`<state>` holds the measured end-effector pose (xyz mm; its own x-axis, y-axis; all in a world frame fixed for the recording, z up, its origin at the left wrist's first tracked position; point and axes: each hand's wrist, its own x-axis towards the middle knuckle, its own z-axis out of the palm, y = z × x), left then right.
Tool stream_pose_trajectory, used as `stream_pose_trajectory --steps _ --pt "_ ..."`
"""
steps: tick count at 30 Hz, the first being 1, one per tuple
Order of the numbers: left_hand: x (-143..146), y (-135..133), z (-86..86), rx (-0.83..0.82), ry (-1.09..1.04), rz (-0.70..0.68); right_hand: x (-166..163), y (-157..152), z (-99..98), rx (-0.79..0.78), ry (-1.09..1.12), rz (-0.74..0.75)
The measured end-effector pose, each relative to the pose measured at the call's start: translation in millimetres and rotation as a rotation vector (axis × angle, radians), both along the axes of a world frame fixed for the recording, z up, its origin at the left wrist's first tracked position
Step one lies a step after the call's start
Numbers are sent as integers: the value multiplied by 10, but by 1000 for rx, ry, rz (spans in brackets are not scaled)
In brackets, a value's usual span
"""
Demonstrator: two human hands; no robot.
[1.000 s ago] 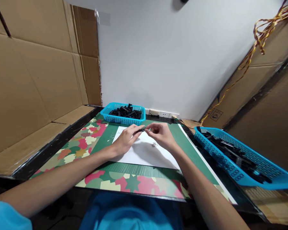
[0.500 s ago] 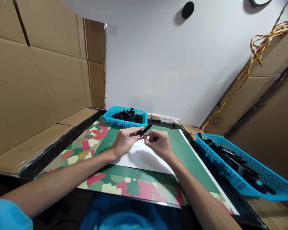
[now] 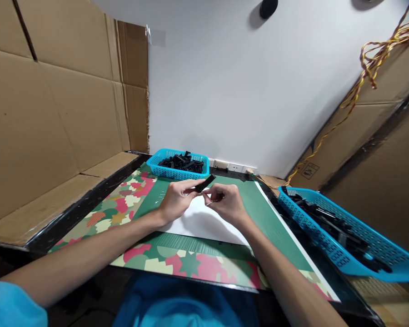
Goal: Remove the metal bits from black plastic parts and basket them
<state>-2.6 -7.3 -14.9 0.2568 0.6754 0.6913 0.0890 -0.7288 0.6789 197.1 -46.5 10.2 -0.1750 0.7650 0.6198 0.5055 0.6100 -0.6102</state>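
My left hand is closed, pinching a small black plastic part that sticks up and to the right from my fingertips. My right hand is closed too, pinching a thin silvery pin just below the black part. Both hands meet over a white sheet of paper lying on a green mat.
A small blue basket of black parts stands at the back of the mat. A larger blue basket of long black parts sits at the right. Cardboard walls rise on the left and right. Yellow wires hang at the upper right.
My hands have lifted off the paper and drawn together. The black part now points up and right, and the small pile of metal bits on the paper is hidden behind my right hand.
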Motion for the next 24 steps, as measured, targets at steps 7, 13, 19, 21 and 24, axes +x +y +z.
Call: stream_pose_trajectory --steps 7,13,19,21,24 --pt "-6 -16 6 44 7 17 36 12 -45 136 -118 -35" --pt "-27 -8 5 134 38 74 38 37 -59 301 -296 -117" --pt "-51 5 15 188 51 69 25 32 -36 282 -298 -84" --pt "-53 0 23 193 50 65 35 38 -45 265 -284 -69" --pt "-54 -5 24 188 56 62 53 49 -60 253 -263 -54"
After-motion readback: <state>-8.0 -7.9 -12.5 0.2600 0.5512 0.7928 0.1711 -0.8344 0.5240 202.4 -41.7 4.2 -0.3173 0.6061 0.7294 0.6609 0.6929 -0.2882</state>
